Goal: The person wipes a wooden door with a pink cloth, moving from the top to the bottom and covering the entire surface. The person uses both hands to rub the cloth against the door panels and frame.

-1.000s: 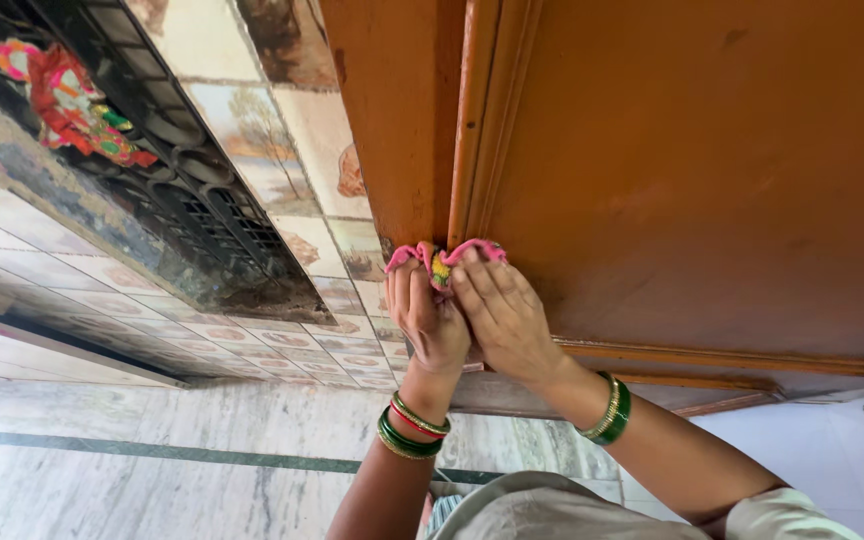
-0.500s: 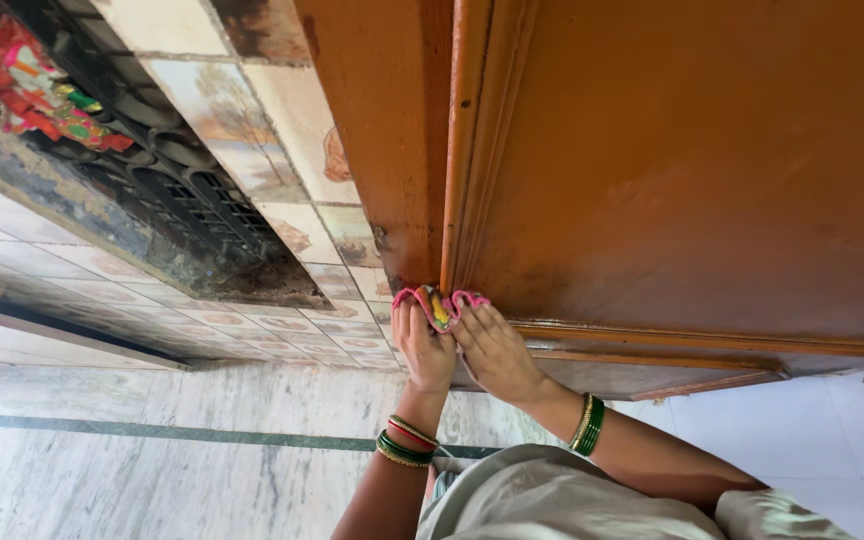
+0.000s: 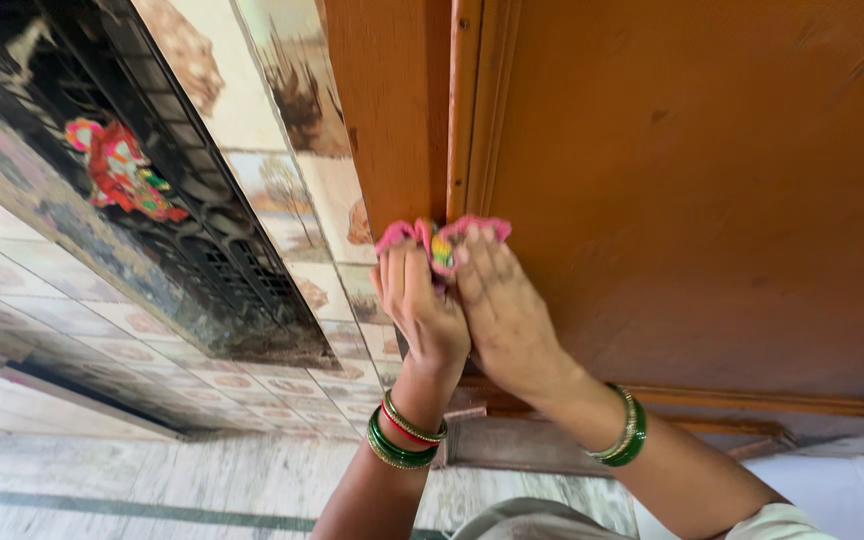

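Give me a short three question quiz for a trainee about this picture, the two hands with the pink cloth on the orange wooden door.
1. True or false: both hands press the pink cloth against the orange wooden door.
2. Which wrist wears red bangles among the green and gold ones?
A. left
B. right
C. neither
3. Fill the gap: the cloth lies on the raised ____ at the door panel's edge.

Key
1. True: the left hand and right hand lie side by side on it.
2. A: the left-wrist bangles; the right-wrist bangles show green and gold only.
3. moulding.
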